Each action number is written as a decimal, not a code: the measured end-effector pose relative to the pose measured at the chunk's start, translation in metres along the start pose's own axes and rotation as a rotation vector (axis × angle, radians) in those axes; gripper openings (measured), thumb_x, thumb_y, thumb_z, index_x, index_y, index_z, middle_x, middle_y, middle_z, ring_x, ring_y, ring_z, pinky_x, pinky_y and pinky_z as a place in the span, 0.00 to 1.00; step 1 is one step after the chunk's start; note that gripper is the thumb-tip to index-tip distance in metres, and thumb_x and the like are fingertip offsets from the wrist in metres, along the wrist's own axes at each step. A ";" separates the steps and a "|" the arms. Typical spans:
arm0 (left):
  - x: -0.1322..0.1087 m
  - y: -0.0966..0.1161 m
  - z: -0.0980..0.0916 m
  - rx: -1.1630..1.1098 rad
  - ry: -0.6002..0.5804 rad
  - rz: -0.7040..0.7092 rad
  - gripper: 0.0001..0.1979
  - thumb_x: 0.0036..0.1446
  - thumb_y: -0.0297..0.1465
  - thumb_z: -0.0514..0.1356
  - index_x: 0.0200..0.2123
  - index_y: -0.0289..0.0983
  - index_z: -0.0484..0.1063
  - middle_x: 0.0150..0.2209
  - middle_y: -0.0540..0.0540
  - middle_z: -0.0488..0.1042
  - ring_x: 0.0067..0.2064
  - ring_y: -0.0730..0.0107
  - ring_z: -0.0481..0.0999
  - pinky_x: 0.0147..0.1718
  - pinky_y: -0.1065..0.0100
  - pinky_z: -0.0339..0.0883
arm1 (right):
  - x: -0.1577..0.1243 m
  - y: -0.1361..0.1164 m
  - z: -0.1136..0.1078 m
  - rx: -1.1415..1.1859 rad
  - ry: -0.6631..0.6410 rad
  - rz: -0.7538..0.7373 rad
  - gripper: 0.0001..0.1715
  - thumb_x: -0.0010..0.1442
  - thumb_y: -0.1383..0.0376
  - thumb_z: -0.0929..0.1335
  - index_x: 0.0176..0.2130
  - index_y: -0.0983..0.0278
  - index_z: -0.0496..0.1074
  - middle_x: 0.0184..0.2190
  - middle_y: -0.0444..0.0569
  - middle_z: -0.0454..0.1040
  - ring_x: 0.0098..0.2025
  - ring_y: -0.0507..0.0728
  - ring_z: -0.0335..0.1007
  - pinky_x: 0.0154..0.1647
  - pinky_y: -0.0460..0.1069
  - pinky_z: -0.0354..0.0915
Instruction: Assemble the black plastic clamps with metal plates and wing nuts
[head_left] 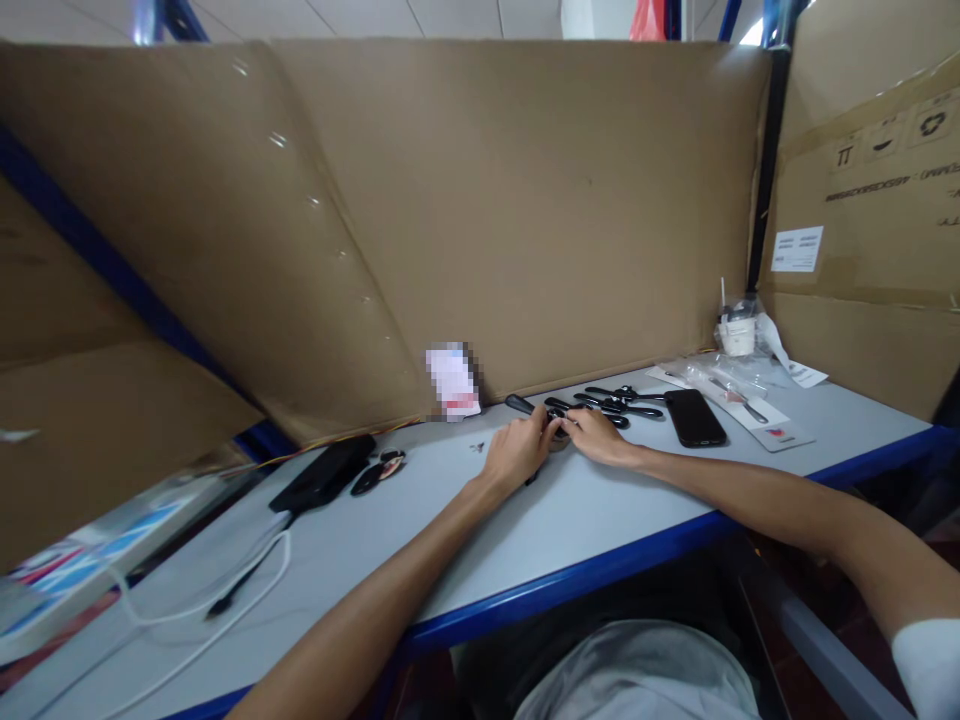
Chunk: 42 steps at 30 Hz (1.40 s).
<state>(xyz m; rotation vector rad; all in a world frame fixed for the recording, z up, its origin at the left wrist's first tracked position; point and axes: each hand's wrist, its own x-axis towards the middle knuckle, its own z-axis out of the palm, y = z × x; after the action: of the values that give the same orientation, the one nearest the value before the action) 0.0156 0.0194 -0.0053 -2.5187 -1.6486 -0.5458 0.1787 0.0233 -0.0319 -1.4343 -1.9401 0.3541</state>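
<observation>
Black tool (559, 434) — between both hands (517, 446)

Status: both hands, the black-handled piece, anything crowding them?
Left hand, right hand together at black-handled piece; exact grip unclear. Piece mostly covered, one handle showing past left hand. Similar pieces close beyond right hand; phone to their right.

A black-handled tool (519, 404) lies at the fingertips of the left hand (517, 448) and right hand (600, 437), low over the counter (570, 515) – its middle mostly hidden by the fingers. One smooth, rounded handle juts out behind the left hand, pointing left. A dark tip (532, 479) shows in front of that hand – whether both belong together cannot be told.
</observation>
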 end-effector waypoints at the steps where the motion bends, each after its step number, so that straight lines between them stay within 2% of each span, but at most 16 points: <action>1: 0.000 -0.001 0.001 -0.005 -0.005 0.014 0.17 0.70 0.45 0.49 0.42 0.40 0.70 0.32 0.39 0.78 0.35 0.53 0.78 0.31 0.67 0.54 | 0.000 0.000 0.000 -0.008 -0.011 0.000 0.18 0.71 0.63 0.62 0.36 0.65 0.77 0.35 0.55 0.80 0.37 0.59 0.73 0.33 0.48 0.55; 6: 0.001 -0.005 0.002 -0.015 -0.019 0.056 0.17 0.70 0.44 0.48 0.40 0.41 0.70 0.32 0.39 0.78 0.35 0.54 0.78 0.30 0.68 0.53 | 0.000 0.000 -0.002 -0.039 -0.046 -0.002 0.20 0.72 0.63 0.60 0.36 0.66 0.77 0.36 0.54 0.80 0.38 0.59 0.72 0.34 0.48 0.55; 16: 0.002 -0.007 0.005 0.000 -0.031 0.051 0.17 0.70 0.43 0.47 0.42 0.40 0.70 0.31 0.40 0.77 0.33 0.55 0.77 0.30 0.67 0.52 | 0.000 0.001 0.001 -0.064 -0.010 -0.024 0.19 0.71 0.63 0.62 0.36 0.65 0.78 0.34 0.56 0.80 0.35 0.60 0.73 0.31 0.49 0.55; 22: 0.005 -0.003 0.007 -0.089 -0.083 0.041 0.13 0.70 0.36 0.49 0.37 0.38 0.69 0.35 0.40 0.79 0.37 0.58 0.78 0.32 0.67 0.54 | -0.005 -0.006 -0.004 -0.199 -0.085 0.013 0.21 0.72 0.62 0.60 0.43 0.66 0.79 0.41 0.57 0.81 0.43 0.62 0.76 0.37 0.49 0.61; 27: 0.003 0.001 0.002 -0.023 -0.106 0.022 0.12 0.70 0.35 0.50 0.41 0.37 0.70 0.39 0.38 0.80 0.41 0.57 0.79 0.32 0.66 0.55 | -0.004 -0.007 -0.004 -0.277 -0.136 0.018 0.23 0.73 0.61 0.58 0.47 0.66 0.79 0.46 0.58 0.81 0.49 0.64 0.77 0.43 0.50 0.64; 42: 0.000 0.004 -0.004 0.037 -0.094 0.017 0.10 0.67 0.34 0.51 0.41 0.37 0.71 0.37 0.38 0.80 0.41 0.56 0.79 0.34 0.66 0.58 | -0.004 -0.008 -0.004 -0.259 -0.151 0.001 0.22 0.73 0.61 0.58 0.46 0.66 0.78 0.46 0.59 0.80 0.49 0.64 0.76 0.44 0.51 0.64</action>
<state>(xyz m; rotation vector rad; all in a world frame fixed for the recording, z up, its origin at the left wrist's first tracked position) 0.0184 0.0166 -0.0010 -2.5667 -1.6495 -0.3967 0.1762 0.0156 -0.0257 -1.6116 -2.1700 0.2230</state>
